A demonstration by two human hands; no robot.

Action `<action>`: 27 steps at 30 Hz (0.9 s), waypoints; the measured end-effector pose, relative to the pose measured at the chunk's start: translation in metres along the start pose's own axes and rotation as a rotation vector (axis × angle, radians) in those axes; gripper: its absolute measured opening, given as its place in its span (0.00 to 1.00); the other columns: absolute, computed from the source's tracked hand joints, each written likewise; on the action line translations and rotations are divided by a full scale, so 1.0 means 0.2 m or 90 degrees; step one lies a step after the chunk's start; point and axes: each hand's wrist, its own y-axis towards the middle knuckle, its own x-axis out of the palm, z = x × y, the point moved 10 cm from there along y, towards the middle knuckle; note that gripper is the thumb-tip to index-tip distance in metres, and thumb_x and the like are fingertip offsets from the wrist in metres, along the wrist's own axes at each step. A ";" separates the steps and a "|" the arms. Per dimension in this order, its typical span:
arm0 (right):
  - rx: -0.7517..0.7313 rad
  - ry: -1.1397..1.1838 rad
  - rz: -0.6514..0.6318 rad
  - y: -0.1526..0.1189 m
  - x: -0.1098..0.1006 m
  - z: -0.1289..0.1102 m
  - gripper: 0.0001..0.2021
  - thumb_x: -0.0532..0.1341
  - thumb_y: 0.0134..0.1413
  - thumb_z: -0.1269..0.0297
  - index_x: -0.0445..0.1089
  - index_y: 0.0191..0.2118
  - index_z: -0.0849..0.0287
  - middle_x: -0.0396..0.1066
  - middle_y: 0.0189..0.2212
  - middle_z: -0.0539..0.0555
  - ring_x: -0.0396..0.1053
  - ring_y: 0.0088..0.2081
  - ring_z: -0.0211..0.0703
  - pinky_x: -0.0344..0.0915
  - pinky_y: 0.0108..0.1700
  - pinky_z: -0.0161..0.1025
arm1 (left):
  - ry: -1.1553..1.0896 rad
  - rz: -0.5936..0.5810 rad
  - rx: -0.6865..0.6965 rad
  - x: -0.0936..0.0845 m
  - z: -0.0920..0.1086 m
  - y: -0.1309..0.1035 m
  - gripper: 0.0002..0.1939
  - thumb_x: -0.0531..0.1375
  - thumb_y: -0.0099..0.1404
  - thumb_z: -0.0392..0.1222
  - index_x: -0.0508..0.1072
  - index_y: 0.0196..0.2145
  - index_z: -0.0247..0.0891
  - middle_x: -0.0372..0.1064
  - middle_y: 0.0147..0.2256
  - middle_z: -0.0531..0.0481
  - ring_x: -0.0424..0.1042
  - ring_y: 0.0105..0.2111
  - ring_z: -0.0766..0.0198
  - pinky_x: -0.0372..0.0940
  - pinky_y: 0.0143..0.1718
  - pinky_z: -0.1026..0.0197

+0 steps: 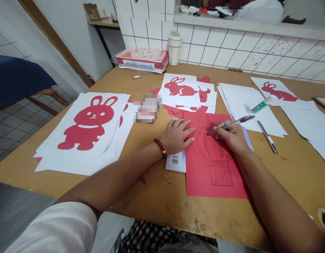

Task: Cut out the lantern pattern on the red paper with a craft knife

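A sheet of red paper (198, 179) lies in front of me, carrying a dark line drawing of a tasselled lantern. My right hand (232, 137) is closed around a pen (237, 122), its tip at the upper part of the lantern outline. Fingers spread, my left hand (178, 135) rests flat on the paper's left edge, with a beaded bracelet on the wrist. Beneath the red sheet, a pale booklet with a barcode (175, 163) sticks out on the left. A utility knife (267, 137) lies right of my right hand.
White sheets with red rabbit cutouts lie at left (91, 123), back centre (179, 89) and far right (279, 93). A green-and-white glue stick (261, 104) rests on white paper (238, 102). Behind stand a paper pack (141, 59) and a white cup (174, 49). A blurred-out object (147, 109) lies left of centre.
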 end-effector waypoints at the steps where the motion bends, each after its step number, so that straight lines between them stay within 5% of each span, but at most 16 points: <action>1: -0.002 -0.002 -0.003 0.00 0.00 0.00 0.14 0.71 0.49 0.58 0.67 0.23 0.55 0.68 0.16 0.49 0.62 0.20 0.38 0.57 0.24 0.38 | -0.001 0.000 0.000 0.00 0.00 0.00 0.24 0.52 0.74 0.54 0.70 0.62 0.43 0.57 0.67 0.42 0.55 0.65 0.46 0.49 0.66 0.39; 27: -0.028 -0.022 -0.044 -0.01 0.02 0.00 0.14 0.71 0.49 0.56 0.69 0.23 0.56 0.68 0.16 0.49 0.63 0.20 0.39 0.60 0.24 0.38 | -0.021 0.008 0.003 0.00 0.00 0.00 0.24 0.53 0.74 0.53 0.70 0.61 0.43 0.58 0.67 0.42 0.55 0.65 0.46 0.49 0.66 0.38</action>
